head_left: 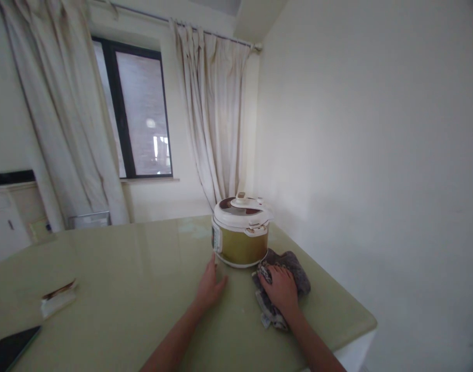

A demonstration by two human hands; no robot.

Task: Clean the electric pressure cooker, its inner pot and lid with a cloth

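Observation:
An electric pressure cooker (242, 243), olive-gold with a white lid and base, stands upright on the pale green table (143, 289). My left hand (211, 285) is beside its lower left edge, fingers stretched out and thumb apart, with nothing held; whether the fingertips touch the cooker I cannot tell. To the right of the cooker's base, my right hand (279, 289) presses down on a crumpled grey patterned towel (300, 274), its fingers curled over the cloth. A small pale tag sticks out from the towel's near edge.
A dark flat device (12, 347) lies at the table's left front. Behind it sits a small white and brown packet (58, 298). The wall (356, 181) runs close along the right side. Curtains (220, 113) and a window (143, 113) are behind the table.

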